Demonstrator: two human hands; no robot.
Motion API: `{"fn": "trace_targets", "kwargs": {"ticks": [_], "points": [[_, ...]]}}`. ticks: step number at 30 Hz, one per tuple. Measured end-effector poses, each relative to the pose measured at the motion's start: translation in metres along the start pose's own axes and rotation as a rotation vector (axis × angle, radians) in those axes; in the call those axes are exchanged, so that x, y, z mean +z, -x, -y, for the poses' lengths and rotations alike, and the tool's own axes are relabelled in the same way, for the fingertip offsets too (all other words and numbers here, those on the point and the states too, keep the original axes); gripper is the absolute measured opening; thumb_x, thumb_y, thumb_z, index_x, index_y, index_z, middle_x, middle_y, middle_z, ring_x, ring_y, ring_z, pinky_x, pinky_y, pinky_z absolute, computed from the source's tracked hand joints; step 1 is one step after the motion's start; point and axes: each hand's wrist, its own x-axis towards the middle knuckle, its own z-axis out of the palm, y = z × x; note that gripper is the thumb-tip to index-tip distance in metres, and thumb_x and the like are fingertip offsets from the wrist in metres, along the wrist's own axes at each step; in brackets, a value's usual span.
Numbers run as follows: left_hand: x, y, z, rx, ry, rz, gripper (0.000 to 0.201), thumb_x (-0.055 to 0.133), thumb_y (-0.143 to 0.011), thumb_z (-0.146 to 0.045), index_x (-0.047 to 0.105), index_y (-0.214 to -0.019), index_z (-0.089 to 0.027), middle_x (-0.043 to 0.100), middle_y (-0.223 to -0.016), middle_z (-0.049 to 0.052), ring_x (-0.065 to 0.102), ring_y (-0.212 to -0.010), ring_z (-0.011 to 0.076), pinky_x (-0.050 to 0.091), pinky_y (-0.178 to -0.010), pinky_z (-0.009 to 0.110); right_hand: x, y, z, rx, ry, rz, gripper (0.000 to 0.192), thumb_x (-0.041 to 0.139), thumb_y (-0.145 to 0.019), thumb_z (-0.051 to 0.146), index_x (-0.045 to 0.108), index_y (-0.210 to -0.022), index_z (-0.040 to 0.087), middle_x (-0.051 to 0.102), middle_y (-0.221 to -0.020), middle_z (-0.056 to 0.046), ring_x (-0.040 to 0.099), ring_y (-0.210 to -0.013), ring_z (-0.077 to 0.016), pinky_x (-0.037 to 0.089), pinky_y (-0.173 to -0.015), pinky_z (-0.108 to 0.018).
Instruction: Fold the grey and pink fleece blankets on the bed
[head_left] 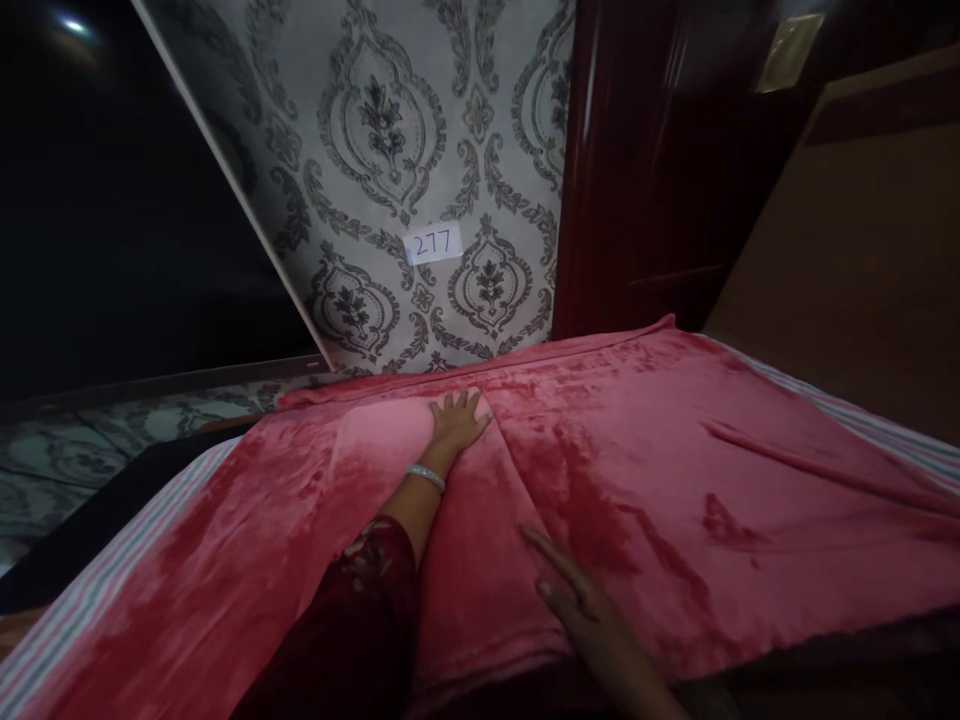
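Note:
A folded length of plush pink-red cloth (469, 550) lies on a wider blanket (645, 420) of the same plush material. My left hand (455, 422) rests palm down with fingers spread on the folded cloth's far right corner; a silvery bracelet circles that wrist. Nearer to me, my right hand (581, 605) is beside the right edge of the folded cloth, its fingers stretched out and the thumb apart from them. Whether its fingertips touch the cloth is hard to tell. Neither hand grips anything.
Striped fabric (127, 545) shows under the blanket at both sides. Patterned wallpaper (382, 130) with a paper label (433, 243) reading 277 rises behind. A large black screen (135, 220) stands at left, a dark red wooden panel (637, 160) and a brown board (862, 260) at right.

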Motion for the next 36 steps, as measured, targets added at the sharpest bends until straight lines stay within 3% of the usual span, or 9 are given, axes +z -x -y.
{"fn": "trace_targets", "kwargs": {"ticks": [7,10,13,15,19,22,26,30,36], "points": [[-0.003,0.008,-0.005,-0.007,0.033,-0.007,0.071,0.028,-0.097,-0.062,0.031,-0.158,-0.025,0.03,-0.165,0.01,0.025,-0.149,0.0399,0.016,-0.117,0.07,0.003,-0.004,-0.005,-0.013,0.012,-0.035,0.079,0.059,-0.08,0.076,0.063,-0.139,0.024,0.051,-0.15,-0.011,0.04,-0.145,-0.0321,0.031,-0.12,-0.05],[-0.014,0.01,-0.005,-0.005,0.078,0.07,0.074,0.027,-0.097,-0.062,0.026,-0.16,-0.023,0.024,-0.167,0.01,0.019,-0.152,0.0407,0.014,-0.118,0.07,0.0,-0.004,-0.003,-0.015,0.045,-0.032,0.084,0.058,-0.08,0.077,0.06,-0.142,0.021,0.049,-0.152,-0.011,0.04,-0.144,-0.0323,0.03,-0.12,-0.051],[-0.035,0.01,0.004,0.04,0.116,0.146,0.073,0.023,-0.098,-0.059,0.022,-0.161,-0.022,0.021,-0.167,0.011,0.02,-0.153,0.0375,0.018,-0.119,0.067,-0.017,0.0,0.008,-0.04,0.128,0.057,0.078,0.059,-0.083,0.071,0.057,-0.145,0.023,0.051,-0.151,-0.01,0.043,-0.142,-0.0318,0.031,-0.119,-0.052],[-0.05,0.009,0.013,0.114,0.126,0.157,0.068,0.021,-0.1,-0.056,0.022,-0.161,-0.025,0.021,-0.168,0.008,0.018,-0.154,0.031,0.014,-0.122,0.061,-0.032,0.001,0.025,-0.123,0.267,0.072,0.066,0.058,-0.087,0.064,0.062,-0.14,0.025,0.058,-0.143,-0.01,0.051,-0.135,-0.0327,0.034,-0.117,-0.053],[-0.065,0.007,0.027,0.273,0.128,0.186,0.063,0.024,-0.101,-0.053,0.028,-0.159,-0.029,0.022,-0.168,0.0,0.015,-0.155,0.0222,0.005,-0.126,0.049,-0.034,-0.018,0.07,-0.438,0.679,-0.134,0.052,0.048,-0.096,0.05,0.064,-0.138,0.023,0.061,-0.14,-0.012,0.053,-0.132,-0.0329,0.034,-0.116,-0.056],[-0.053,0.009,0.027,0.284,0.081,0.163,0.063,0.028,-0.1,-0.056,0.029,-0.158,-0.03,0.022,-0.168,0.002,0.016,-0.155,0.027,0.007,-0.124,0.058,-0.001,-0.048,0.087,-0.576,0.931,-0.034,0.059,0.051,-0.096,0.045,0.049,-0.151,0.023,0.041,-0.158,-0.012,0.034,-0.147,-0.0326,0.025,-0.12,-0.059],[-0.019,0.014,0.021,0.21,0.018,0.075,0.061,0.031,-0.1,-0.057,0.035,-0.156,-0.033,0.025,-0.167,0.005,0.017,-0.154,0.0359,0.012,-0.119,0.069,0.037,-0.074,0.069,-0.395,1.141,0.138,0.068,0.056,-0.095,0.048,0.036,-0.157,0.03,0.02,-0.167,-0.006,0.008,-0.154,-0.0378,0.023,-0.116,-0.067],[-0.001,0.015,0.022,0.217,0.012,0.02,0.061,0.031,-0.1,-0.059,0.035,-0.156,-0.036,0.027,-0.167,0.005,0.019,-0.153,0.0367,0.015,-0.118,0.069,0.04,-0.074,0.044,-0.342,1.145,0.159,0.066,0.052,-0.097,0.044,0.031,-0.159,0.033,0.011,-0.168,-0.002,0.002,-0.155,-0.0346,0.023,-0.119,-0.063],[0.003,0.009,0.029,0.22,0.052,0.017,0.062,0.031,-0.099,-0.061,0.035,-0.156,-0.037,0.028,-0.166,0.004,0.021,-0.153,0.0354,0.016,-0.119,0.067,0.035,-0.073,0.035,-0.404,1.097,0.14,0.064,0.055,-0.096,0.042,0.038,-0.156,0.032,0.017,-0.168,-0.002,0.004,-0.155,-0.0328,0.021,-0.121,-0.06]]}}
